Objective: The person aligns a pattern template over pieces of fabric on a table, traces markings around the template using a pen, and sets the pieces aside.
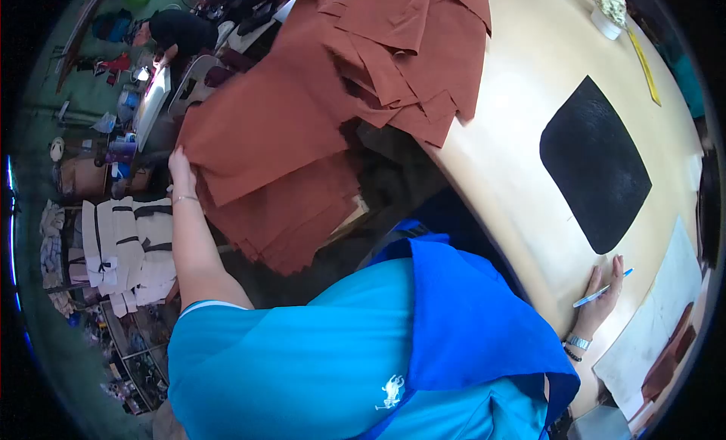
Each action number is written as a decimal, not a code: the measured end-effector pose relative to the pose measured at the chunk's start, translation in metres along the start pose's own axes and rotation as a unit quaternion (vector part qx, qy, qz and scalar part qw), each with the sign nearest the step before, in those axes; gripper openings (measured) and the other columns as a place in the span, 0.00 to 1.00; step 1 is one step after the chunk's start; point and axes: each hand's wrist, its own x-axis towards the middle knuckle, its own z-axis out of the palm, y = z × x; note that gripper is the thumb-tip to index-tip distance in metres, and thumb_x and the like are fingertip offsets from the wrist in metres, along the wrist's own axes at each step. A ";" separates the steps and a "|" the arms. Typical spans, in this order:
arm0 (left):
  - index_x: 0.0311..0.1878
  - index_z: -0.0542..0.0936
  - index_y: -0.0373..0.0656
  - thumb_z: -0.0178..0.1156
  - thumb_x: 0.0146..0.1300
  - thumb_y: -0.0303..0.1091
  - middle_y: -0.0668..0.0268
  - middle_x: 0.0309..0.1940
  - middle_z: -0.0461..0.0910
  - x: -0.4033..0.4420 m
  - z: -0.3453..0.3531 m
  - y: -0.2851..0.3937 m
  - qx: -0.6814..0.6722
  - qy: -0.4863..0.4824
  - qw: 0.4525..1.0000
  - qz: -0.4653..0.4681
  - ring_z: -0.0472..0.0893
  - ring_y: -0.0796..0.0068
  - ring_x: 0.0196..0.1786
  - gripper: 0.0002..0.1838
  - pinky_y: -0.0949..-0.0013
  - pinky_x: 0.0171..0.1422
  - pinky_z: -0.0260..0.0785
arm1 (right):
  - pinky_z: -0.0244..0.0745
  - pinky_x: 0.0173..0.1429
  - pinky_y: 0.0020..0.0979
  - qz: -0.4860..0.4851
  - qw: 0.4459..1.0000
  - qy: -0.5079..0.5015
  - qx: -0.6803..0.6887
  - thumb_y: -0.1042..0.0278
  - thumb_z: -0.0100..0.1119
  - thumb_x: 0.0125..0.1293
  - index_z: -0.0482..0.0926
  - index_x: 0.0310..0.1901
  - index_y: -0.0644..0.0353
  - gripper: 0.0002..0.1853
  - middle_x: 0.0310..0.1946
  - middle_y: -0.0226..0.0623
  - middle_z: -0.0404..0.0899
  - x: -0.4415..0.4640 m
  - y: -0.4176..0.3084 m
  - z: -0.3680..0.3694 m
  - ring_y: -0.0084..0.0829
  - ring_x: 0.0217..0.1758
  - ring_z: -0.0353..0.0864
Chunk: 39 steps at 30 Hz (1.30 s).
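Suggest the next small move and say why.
Probably draw the left hand toward the table with the brown sheet: it holds that sheet's edge off the table, while the right hand, with a pen, rests near the black piece.

Far edge of tabletop: white cup, pale lumpy contents heaped above rim; yellow strip lying near it. Background: person in dark top, leaning over a long, brightly lit pale surface. Beyond: green floor, brown box. Nearer: white pieces with dark bands, stacked. Below these: cluttered shelf rack, contents indistinct.
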 end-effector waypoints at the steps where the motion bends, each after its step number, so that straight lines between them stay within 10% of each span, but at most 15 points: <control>1: 0.59 0.74 0.33 0.50 0.70 0.37 0.56 0.56 0.78 0.006 -0.028 -0.018 0.018 0.045 0.999 0.003 0.79 0.61 0.55 0.21 0.62 0.59 0.72 | 0.60 0.74 0.39 0.002 1.000 0.002 0.005 0.73 0.58 0.68 0.71 0.62 0.66 0.22 0.67 0.48 0.69 0.000 0.001 0.001 0.41 0.71 0.67; 5: 0.61 0.72 0.33 0.57 0.64 0.44 0.49 0.59 0.74 0.016 -0.133 -0.068 0.332 0.131 0.934 -0.003 0.77 0.54 0.58 0.28 0.55 0.63 0.69 | 0.60 0.74 0.39 -0.012 1.000 -0.001 0.001 0.74 0.58 0.68 0.71 0.62 0.66 0.21 0.66 0.49 0.70 -0.001 0.003 0.000 0.42 0.71 0.67; 8: 0.67 0.68 0.43 0.55 0.66 0.53 0.50 0.70 0.60 -0.094 -0.016 -0.010 0.638 0.309 0.702 -0.063 0.67 0.50 0.68 0.32 0.50 0.69 0.63 | 0.60 0.74 0.40 -0.033 0.999 0.013 -0.018 0.77 0.59 0.66 0.71 0.61 0.65 0.22 0.65 0.49 0.70 0.000 0.006 0.001 0.43 0.70 0.68; 14: 0.60 0.75 0.47 0.59 0.65 0.50 0.54 0.67 0.68 -0.090 0.178 -0.008 0.379 -0.055 0.823 0.420 0.67 0.58 0.70 0.25 0.41 0.69 0.55 | 0.63 0.72 0.41 -0.022 0.999 0.024 -0.012 0.78 0.60 0.64 0.74 0.59 0.65 0.21 0.64 0.50 0.72 -0.002 -0.002 -0.001 0.44 0.68 0.70; 18: 0.66 0.68 0.55 0.68 0.55 0.51 0.61 0.72 0.60 -0.206 0.324 0.062 0.409 -0.214 0.682 0.567 0.57 0.57 0.75 0.36 0.30 0.71 0.46 | 0.64 0.72 0.40 -0.021 0.999 0.025 -0.003 0.78 0.61 0.63 0.74 0.58 0.65 0.21 0.63 0.51 0.73 0.000 -0.007 -0.004 0.44 0.68 0.71; 26: 0.72 0.62 0.62 0.67 0.52 0.44 0.61 0.77 0.52 -0.270 0.422 0.105 0.470 -0.390 0.582 0.536 0.49 0.56 0.79 0.42 0.33 0.77 0.35 | 0.66 0.70 0.42 -0.019 0.999 0.035 -0.006 0.77 0.64 0.60 0.75 0.56 0.64 0.21 0.61 0.51 0.74 -0.001 -0.011 -0.008 0.46 0.65 0.73; 29: 0.74 0.60 0.64 0.67 0.52 0.45 0.60 0.77 0.51 -0.245 0.426 0.106 0.321 -0.582 0.666 0.338 0.49 0.56 0.80 0.44 0.33 0.77 0.35 | 0.66 0.70 0.42 -0.014 0.999 0.035 0.005 0.78 0.65 0.59 0.75 0.56 0.64 0.22 0.60 0.51 0.75 0.000 -0.013 -0.010 0.46 0.65 0.73; 33: 0.76 0.57 0.64 0.64 0.53 0.40 0.59 0.77 0.51 -0.253 0.423 0.098 0.498 -0.354 0.615 0.498 0.50 0.57 0.79 0.46 0.31 0.76 0.39 | 0.68 0.68 0.42 -0.007 0.998 0.054 -0.015 0.78 0.67 0.55 0.76 0.55 0.63 0.23 0.58 0.50 0.76 0.001 -0.016 -0.010 0.46 0.63 0.75; 37: 0.59 0.77 0.58 0.61 0.58 0.35 0.65 0.69 0.67 -0.246 0.457 0.090 0.431 -0.303 0.635 0.565 0.63 0.63 0.74 0.23 0.30 0.72 0.47 | 0.67 0.64 0.43 -0.023 0.996 0.080 -0.022 0.71 0.69 0.55 0.77 0.53 0.59 0.22 0.56 0.46 0.79 0.000 -0.013 -0.008 0.45 0.60 0.77; 39: 0.45 0.79 0.50 0.58 0.66 0.41 0.60 0.49 0.81 -0.270 0.478 0.107 0.318 -0.314 0.685 0.575 0.79 0.59 0.55 0.09 0.45 0.58 0.67 | 0.67 0.65 0.43 -0.022 0.996 0.078 -0.025 0.70 0.69 0.55 0.77 0.53 0.60 0.22 0.56 0.46 0.79 0.000 -0.014 -0.009 0.44 0.60 0.77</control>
